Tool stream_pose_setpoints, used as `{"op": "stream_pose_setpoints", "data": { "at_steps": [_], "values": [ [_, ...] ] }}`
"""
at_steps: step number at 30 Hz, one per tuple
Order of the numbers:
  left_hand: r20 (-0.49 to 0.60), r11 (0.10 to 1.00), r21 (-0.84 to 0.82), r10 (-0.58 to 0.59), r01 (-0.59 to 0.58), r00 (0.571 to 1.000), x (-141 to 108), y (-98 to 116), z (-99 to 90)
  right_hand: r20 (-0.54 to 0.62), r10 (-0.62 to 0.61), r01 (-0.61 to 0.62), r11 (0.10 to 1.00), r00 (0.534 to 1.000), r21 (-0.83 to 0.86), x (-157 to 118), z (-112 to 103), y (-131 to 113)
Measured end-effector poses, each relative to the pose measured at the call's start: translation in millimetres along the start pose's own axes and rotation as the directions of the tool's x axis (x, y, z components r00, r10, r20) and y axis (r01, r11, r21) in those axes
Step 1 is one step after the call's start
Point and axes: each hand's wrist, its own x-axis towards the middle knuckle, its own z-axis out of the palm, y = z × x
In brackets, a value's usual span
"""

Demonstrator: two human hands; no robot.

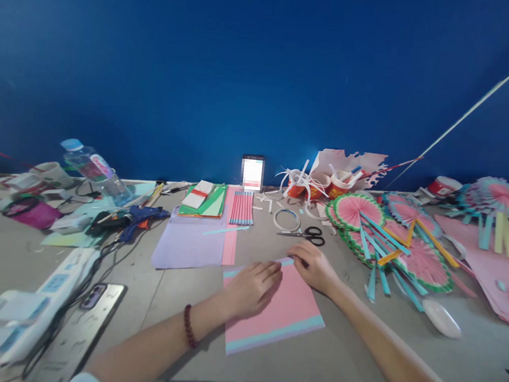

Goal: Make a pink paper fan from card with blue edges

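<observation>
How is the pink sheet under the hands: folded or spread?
Spread: the pink sheet lies broad and flat, near blue stripe showing. Whether its far edge is folded, I cannot tell.

I am at what looks like a craft workbench, facing a plain blue wall. Beyond my hands, scissors and white paper strips lie on the grey table. Folded paper fans crowd the space right of my grip, with pink paper sheets farther right. Left of my grip are a blue glue gun, a power strip and dark cables.
</observation>
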Motion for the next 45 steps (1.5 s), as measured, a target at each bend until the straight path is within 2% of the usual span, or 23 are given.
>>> {"op": "stream_pose_setpoints", "data": {
  "at_steps": [2, 4, 9, 13, 15, 20, 24, 32, 39, 42, 45],
  "values": [
    [-0.029, 1.0, 0.011, -0.024, 0.024, 0.999, 0, 1, 2.0, 0.104, -0.06, 0.061, 0.998, 0.993, -0.013, 1, -1, -7],
    [-0.044, 0.999, 0.038, -0.032, 0.033, 0.999, -1, 1, 5.5, 0.158, -0.088, 0.095, 0.995, 0.984, -0.037, 1, 0, -11],
    [-0.042, 0.994, 0.101, -0.034, 0.038, 0.999, -4, 1, 13.3, 0.127, -0.091, 0.1, 0.992, 0.988, -0.072, -1, -1, -4],
    [-0.067, 0.993, 0.106, -0.046, 0.053, 0.997, -5, 2, 11.8, 0.044, -0.029, 0.033, 0.995, 0.999, -0.098, -3, -4, 6],
    [-0.067, 0.992, 0.115, -0.04, 0.047, 0.997, -6, 3, 10.3, 0.021, -0.035, 0.038, 0.992, 0.999, -0.119, -4, -5, 6],
    [-0.059, 0.989, 0.14, -0.041, 0.049, 0.997, -6, 3, 12.0, 0.122, -0.111, 0.126, 0.985, 0.986, -0.121, -3, -7, -3],
    [-0.021, 0.986, 0.16, -0.05, 0.053, 0.999, -8, 3, 14.1, 0.186, -0.122, 0.15, 0.978, 0.975, -0.144, -4, -8, -6],
    [0.02, 0.977, 0.201, -0.082, 0.077, 0.996, -11, 5, 13.2, 0.159, -0.117, 0.143, 0.976, 0.98, -0.163, -4, -17, 5],
    [-0.041, 0.97, 0.226, -0.084, 0.092, 0.996, -14, 3, 19.5, 0.079, -0.083, 0.099, 0.971, 0.993, -0.218, -7, -26, 24],
    [-0.057, 0.972, 0.204, -0.105, 0.115, 0.993, -14, 4, 21.1, 0.037, -0.057, 0.064, 0.975, 0.998, -0.211, -5, -23, 21],
    [-0.049, 0.977, 0.171, -0.119, 0.126, 0.992, -13, 7, 20.8, 0.05, -0.054, 0.063, 0.982, 0.997, -0.18, -4, -16, 11]
  ]
}}
